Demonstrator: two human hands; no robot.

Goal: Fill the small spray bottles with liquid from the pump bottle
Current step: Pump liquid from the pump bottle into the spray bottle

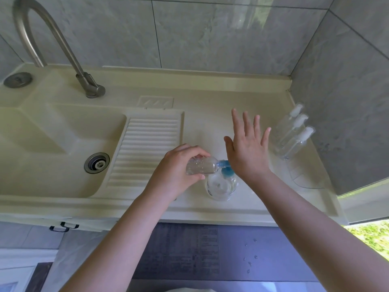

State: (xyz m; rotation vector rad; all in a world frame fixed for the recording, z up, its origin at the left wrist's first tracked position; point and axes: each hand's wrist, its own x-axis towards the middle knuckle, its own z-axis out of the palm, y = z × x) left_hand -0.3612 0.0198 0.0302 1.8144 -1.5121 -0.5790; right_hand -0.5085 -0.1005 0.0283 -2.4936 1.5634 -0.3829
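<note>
My left hand grips a small clear spray bottle lying sideways, its open neck against the blue nozzle of the pump bottle. The clear pump bottle with a blue pump head stands on the cream counter near the front edge. My right hand is flat with fingers spread, the heel of the palm pressing on the pump head. Three more small clear spray bottles with white caps stand in a row at the right by the wall.
A cream sink basin with a drain and a ribbed draining board lies to the left. A curved steel tap rises behind it. Tiled walls close off the back and right. A clear plastic sheet lies under the spare bottles.
</note>
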